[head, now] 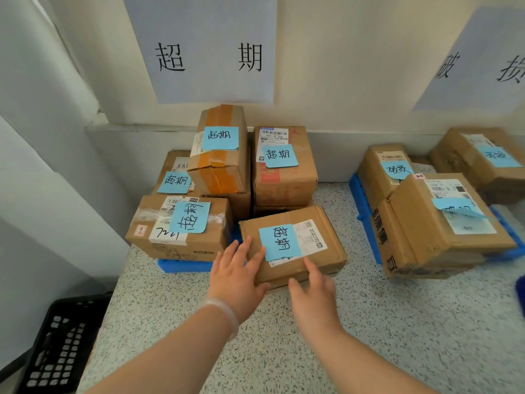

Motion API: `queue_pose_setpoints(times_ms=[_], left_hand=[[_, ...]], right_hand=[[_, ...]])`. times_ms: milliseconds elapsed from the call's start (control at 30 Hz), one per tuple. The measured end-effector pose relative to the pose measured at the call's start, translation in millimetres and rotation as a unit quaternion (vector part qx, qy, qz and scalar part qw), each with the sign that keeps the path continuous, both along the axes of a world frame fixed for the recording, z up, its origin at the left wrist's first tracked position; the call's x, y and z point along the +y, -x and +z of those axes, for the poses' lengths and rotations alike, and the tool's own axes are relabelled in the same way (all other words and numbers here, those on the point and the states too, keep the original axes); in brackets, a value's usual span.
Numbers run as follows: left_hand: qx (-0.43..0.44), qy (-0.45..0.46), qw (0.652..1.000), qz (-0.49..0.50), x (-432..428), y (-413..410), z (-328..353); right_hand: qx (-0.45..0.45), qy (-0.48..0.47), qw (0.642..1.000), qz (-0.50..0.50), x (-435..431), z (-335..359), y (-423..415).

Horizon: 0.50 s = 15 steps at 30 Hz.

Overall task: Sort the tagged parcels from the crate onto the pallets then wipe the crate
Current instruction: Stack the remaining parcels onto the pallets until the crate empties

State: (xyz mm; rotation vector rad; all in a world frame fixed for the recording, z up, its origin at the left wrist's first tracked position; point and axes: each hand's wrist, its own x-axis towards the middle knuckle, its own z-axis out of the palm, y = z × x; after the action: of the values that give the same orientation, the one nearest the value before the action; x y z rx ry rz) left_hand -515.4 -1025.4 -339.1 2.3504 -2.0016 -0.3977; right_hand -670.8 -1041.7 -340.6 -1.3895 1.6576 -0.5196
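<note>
The parcel (329,248) we are handling lies at the near right corner of the left pallet (181,265), directly ahead of both our hands, its near edge jutting out over the speckled floor (397,322). A blue note (279,241) is stuck on its top beside a white shipping label. Our left hand (237,273) lies flat on the parcel's near left corner, fingers straight and slightly spread over the top edge, gripping nothing; a clear bracelet (227,311) circles that wrist. Our right hand (314,294) meets the near side of the same parcel, fingers stretched forward onto the cardboard just below the label and thumb held out to the left; it is a little blurred, but the fingers look extended rather than curled. Behind and to the left of this parcel, four more boxes with blue notes are stacked on the same pallet under a wall sign (210,52). Across a strip of floor to the right, a second pallet (362,200) carries three tagged boxes below another sign (483,61). A black crate (56,345) stands at the lower left, well apart from our hands.
</note>
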Motion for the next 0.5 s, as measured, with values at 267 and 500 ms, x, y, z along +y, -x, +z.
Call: queue_pose_setpoints(times_ms=[267, 500], left_hand=[[-0.038, 0.008, 0.999, -0.009, -6, 1, 2], [-0.048, -0.045, 0.997, -0.036, -10, 5, -6]], right_hand=[[0.328, 0.122, 0.903, 0.249, -36, 7, 43], [0.358, 0.12, 0.868, 0.322, -39, -5, 34]])
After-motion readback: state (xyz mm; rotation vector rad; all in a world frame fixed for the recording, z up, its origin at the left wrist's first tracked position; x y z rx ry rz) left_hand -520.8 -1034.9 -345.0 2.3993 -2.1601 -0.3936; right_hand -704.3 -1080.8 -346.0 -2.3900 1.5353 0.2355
